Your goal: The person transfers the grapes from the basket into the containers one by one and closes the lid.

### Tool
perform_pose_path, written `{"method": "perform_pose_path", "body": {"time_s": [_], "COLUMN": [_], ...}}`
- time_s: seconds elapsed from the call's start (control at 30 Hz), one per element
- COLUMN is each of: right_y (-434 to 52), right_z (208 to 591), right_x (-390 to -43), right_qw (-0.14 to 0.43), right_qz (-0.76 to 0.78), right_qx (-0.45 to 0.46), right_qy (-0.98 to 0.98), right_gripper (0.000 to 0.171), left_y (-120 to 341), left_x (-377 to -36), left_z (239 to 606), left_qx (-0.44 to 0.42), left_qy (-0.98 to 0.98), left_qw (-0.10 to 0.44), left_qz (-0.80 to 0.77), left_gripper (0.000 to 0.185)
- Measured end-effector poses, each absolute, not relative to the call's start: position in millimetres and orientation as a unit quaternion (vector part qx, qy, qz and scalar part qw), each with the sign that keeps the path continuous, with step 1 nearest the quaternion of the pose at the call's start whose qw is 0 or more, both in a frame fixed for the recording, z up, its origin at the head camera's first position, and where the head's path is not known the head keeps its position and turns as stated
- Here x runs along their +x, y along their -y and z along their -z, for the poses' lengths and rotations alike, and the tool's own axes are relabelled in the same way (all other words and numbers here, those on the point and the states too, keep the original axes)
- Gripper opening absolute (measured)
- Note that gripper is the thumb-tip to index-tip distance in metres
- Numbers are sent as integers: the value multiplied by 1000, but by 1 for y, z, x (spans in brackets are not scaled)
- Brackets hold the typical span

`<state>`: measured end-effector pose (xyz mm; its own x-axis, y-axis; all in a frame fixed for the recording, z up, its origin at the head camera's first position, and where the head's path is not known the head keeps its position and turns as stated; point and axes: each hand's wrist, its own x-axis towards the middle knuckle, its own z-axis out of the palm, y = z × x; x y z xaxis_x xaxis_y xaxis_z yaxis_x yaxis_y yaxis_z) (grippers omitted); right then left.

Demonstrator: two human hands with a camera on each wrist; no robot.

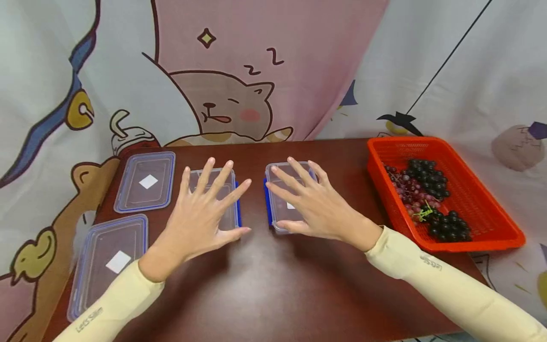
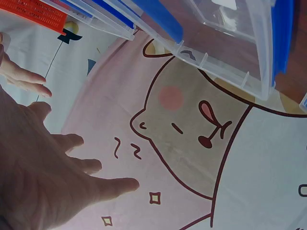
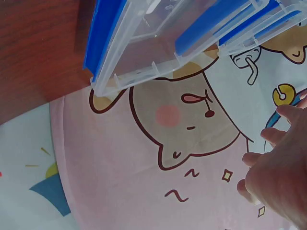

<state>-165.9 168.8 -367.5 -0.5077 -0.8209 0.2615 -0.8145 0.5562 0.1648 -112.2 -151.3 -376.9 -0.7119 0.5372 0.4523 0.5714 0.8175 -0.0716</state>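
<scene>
Both hands are held out with fingers spread, backs toward the head camera. My left hand (image 1: pixel 201 213) is over a clear plastic container (image 1: pixel 231 209) with blue side clips, hiding much of it. Over a second such container (image 1: pixel 279 221) is my right hand (image 1: pixel 318 204), covering part of its lid and white label. Neither hand holds anything. The wrist views show the left hand (image 2: pixel 53 167) and the right hand (image 3: pixel 280 167) apart from the container (image 2: pixel 230 57) and its blue clips.
Two clear blue-rimmed lids or containers with white labels, one far (image 1: pixel 149 194) and one near (image 1: pixel 102 289), lie at the left. An orange-red basket (image 1: pixel 483 209) at the right holds dark grapes (image 1: pixel 427 178) and red grapes (image 1: pixel 406 187). A cartoon-print curtain (image 1: pixel 307 61) hangs behind the brown table (image 1: pixel 265 294).
</scene>
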Motion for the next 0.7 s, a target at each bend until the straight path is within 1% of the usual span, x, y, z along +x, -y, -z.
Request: {"method": "perform_pose_path", "body": {"time_s": [0.23,0.47,0.7], "right_y": [-169,-176,-182], "right_z": [374,379,382], "right_x": [-168,-171,-177], "right_qw": [152,153,155], "right_qz": [-6,-35,-55], "right_qx": [469,458,451], "right_qy": [870,875,877], "right_gripper": [87,89,90], "left_y": [148,140,130], "left_x": [-111,-114,-121], "left_z": [386,390,388], "left_qx": [-282,-264,-248], "left_qy": [934,950,958], "left_qw": [217,154,111], "left_qz": [41,69,92], "left_gripper": [103,111,117]}}
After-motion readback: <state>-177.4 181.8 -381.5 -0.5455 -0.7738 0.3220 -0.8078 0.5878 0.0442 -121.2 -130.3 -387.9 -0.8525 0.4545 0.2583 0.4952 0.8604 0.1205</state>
